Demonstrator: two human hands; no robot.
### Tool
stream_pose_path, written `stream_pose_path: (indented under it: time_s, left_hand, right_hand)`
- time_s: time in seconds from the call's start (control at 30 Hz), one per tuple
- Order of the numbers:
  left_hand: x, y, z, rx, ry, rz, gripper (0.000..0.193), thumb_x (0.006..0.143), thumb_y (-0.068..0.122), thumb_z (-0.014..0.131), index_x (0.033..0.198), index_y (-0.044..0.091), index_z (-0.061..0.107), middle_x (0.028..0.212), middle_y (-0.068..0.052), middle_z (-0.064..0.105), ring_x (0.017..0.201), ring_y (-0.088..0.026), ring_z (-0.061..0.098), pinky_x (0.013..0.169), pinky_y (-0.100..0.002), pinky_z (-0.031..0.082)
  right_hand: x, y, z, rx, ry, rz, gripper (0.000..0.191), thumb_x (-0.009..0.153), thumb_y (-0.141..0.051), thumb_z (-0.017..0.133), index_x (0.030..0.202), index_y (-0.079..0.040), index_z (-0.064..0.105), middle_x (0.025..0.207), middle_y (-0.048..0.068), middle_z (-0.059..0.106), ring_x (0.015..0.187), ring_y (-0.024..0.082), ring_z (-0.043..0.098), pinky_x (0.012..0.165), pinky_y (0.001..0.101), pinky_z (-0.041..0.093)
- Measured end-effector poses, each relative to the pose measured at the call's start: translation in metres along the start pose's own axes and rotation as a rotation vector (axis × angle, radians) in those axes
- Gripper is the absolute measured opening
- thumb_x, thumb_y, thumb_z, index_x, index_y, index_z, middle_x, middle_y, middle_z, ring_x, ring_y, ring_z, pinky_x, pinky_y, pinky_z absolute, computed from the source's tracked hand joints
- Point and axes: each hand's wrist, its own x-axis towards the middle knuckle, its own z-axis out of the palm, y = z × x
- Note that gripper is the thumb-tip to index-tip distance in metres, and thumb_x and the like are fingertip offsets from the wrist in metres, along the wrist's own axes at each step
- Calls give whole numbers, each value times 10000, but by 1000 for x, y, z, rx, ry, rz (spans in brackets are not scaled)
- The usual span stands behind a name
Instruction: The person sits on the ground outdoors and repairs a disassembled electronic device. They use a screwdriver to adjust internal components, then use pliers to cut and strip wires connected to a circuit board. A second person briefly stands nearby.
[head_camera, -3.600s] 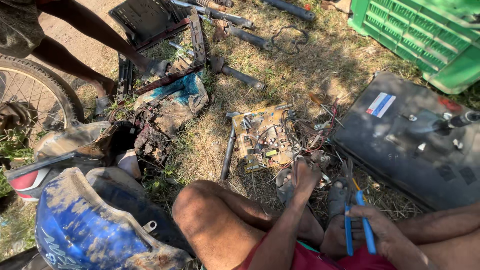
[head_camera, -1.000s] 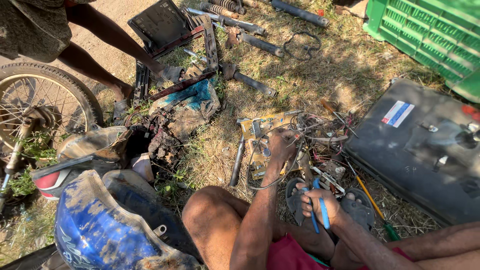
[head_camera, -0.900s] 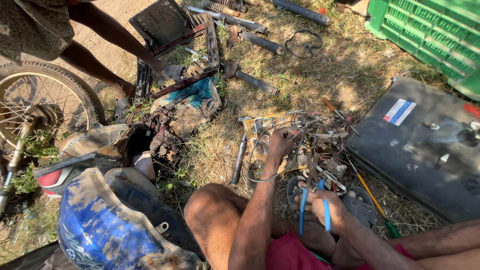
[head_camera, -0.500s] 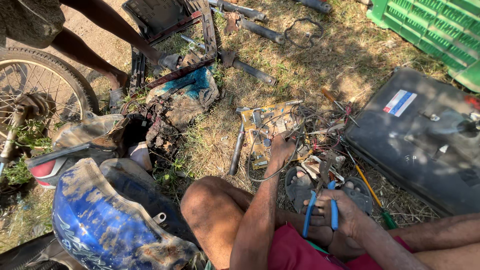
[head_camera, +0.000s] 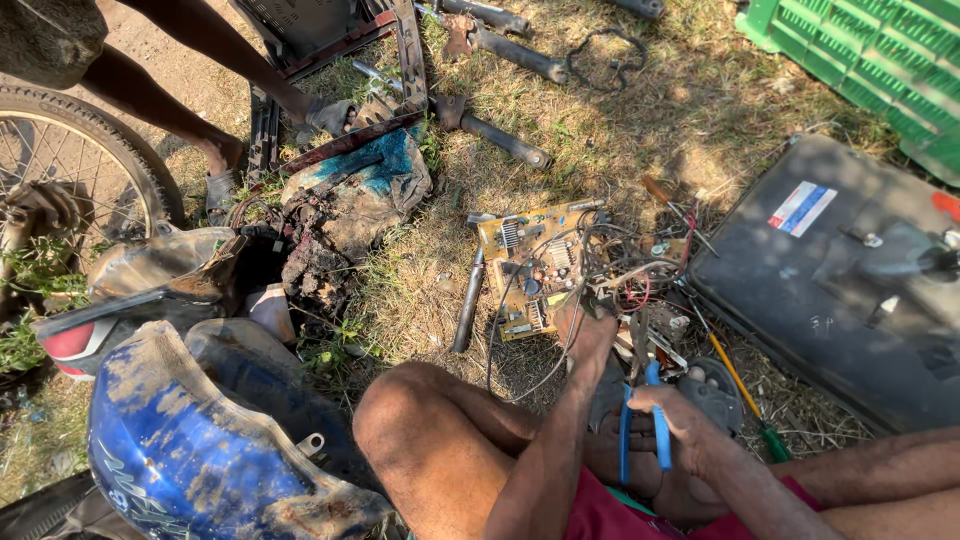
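Note:
I sit on the grass with my knees bent. My left hand (head_camera: 590, 330) reaches forward and grips the tangle of wires (head_camera: 625, 270) at the near edge of a yellow circuit board (head_camera: 530, 265) lying on the ground. My right hand (head_camera: 680, 425) is closed on blue-handled pliers (head_camera: 640, 420), jaws pointing up toward the wires just below my left hand. A dark metal bar (head_camera: 468, 300) lies left of the board.
A dark plastic casing (head_camera: 850, 290) lies at right, a green crate (head_camera: 870, 60) at top right. A screwdriver (head_camera: 745, 385) rests near the casing. Metal rods (head_camera: 500, 135), a blue dirty shell (head_camera: 200, 440), a bicycle wheel (head_camera: 80, 170) and another person's legs (head_camera: 200, 90) are around.
My left hand has stayed on the board's wires while my right hand brought the pliers up closer under it. The view shifted slightly.

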Motion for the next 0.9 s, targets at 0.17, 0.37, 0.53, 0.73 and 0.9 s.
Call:
stream_pose_path:
  time_s: [0.17,0.37,0.53,0.73,0.9]
  left_hand:
    - [20,33,20,-270,75,624,1320,786,353,1012,1521,-242,92,1363,-512,387,1288,-609,453,1043,-617,436]
    - [64,93,68,-738,-5,-3,832,949,343,727,1468,-127,277,1231,-267,528,1098,-338,594,899,-446,541]
    - [72,133,70,-1086,51,-130,568,911,109,600,1438,-18,431,1001,-113,593,851,-189,578,693,-370,492]
    - [52,145,56,-1216,-5,-70,162,986,140,527,1077,19,583,817,-31,559,668,-121,490,567,-316,432]
    - [37,186,31,-1088,25,247,173,1081,152,500,995,30,586,771,-33,563,593,-123,487,521,-303,407]
  right_hand:
    - [-23,-19,8,88,123,-36,248,793,-177,662,1008,-62,618,943,180,702,822,345,711,804,530,603]
    - [-72,-35,3,239,218,-56,259,809,-205,630,1030,-91,557,955,180,705,890,374,690,794,539,590]
    - [-98,-44,-23,347,190,-154,283,793,-192,594,1074,-156,609,948,163,693,875,351,683,762,533,583]
    - [-98,-42,-39,369,110,-220,278,798,-159,582,1072,-131,621,957,189,695,859,383,708,757,552,592]
    - [-90,-34,-43,301,93,-201,225,826,-147,585,1041,-84,578,996,197,736,900,367,741,820,539,580]
